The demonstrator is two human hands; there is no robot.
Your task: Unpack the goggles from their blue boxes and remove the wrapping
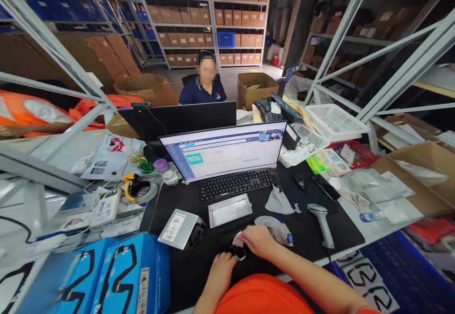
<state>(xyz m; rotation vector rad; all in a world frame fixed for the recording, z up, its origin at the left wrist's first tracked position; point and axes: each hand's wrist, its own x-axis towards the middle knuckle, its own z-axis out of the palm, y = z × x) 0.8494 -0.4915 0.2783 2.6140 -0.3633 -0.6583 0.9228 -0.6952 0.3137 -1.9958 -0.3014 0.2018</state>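
My left hand rests low over the black desk mat, its fingers closed on the edge of a small dark watch with a round, shiny rim. My right hand is just above and to the right, pinching a pale cloth or wipe close to the watch. A grey-white plastic bag lies beside the right hand. Farther forward is an open white box tray with a label inside. To the left stands a silver box with a black strap-like item against its side.
Behind the tray are a black keyboard and a lit monitor. A barcode scanner, mouse and phone lie right. Blue boxes fill the near left. A person sits across the desk.
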